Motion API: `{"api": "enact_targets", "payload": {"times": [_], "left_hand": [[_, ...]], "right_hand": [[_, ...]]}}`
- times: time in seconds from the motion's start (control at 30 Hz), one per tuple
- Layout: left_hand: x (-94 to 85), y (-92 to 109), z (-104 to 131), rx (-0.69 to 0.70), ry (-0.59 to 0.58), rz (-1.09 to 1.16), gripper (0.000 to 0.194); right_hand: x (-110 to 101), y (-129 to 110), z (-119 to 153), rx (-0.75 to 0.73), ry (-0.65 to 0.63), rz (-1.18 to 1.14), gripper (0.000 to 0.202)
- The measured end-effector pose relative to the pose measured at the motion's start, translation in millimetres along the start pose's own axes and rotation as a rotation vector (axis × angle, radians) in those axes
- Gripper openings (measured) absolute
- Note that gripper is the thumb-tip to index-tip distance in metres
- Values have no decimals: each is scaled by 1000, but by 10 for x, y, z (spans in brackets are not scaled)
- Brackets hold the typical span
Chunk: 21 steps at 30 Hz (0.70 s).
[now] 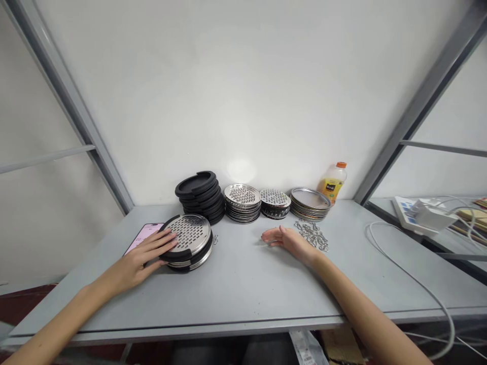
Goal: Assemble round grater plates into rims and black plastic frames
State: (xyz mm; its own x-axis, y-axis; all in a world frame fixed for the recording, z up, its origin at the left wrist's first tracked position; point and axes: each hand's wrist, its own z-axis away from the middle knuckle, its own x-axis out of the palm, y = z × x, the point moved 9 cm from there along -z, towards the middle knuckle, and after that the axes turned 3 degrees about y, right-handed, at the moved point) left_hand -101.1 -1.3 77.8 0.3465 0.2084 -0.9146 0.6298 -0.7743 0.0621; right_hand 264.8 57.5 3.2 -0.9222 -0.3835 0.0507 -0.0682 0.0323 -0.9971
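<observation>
At the left stands a short stack of round metal grater plates (191, 234) with black rims. My left hand (139, 258) rests against its left side, fingers stretched out over the rim of the top plate and thumb low beside the stack. My right hand (287, 241) is over the table right of centre, fingers extended with nothing seen in them. Just to its right lies a loose pile of small metal clips or hooks (312, 235). One small metal clip (215, 239) lies beside the left stack.
Along the wall stand black ring-shaped bases (201, 197), grater discs (242, 203), a smaller grater stack (275, 203), shallow metal dishes (311, 204) and an orange-capped bottle (334, 183). A phone (142, 235) lies at left. A white cable (411, 276) and power strip (414, 215) are at right.
</observation>
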Motion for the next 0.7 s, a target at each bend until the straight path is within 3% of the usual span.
{"api": "enact_targets", "payload": {"times": [0.5, 0.6, 0.7], "left_hand": [[-4, 31, -23, -19, -18, -76, 57], [-91, 222, -73, -1, 50, -101, 64], [-154, 552, -192, 53, 147, -50, 57]], "right_hand": [[-10, 62, -15, 16, 0, -13, 52], [-15, 55, -22, 20, 19, -13, 52], [-32, 51, -27, 27, 51, -8, 52]]}}
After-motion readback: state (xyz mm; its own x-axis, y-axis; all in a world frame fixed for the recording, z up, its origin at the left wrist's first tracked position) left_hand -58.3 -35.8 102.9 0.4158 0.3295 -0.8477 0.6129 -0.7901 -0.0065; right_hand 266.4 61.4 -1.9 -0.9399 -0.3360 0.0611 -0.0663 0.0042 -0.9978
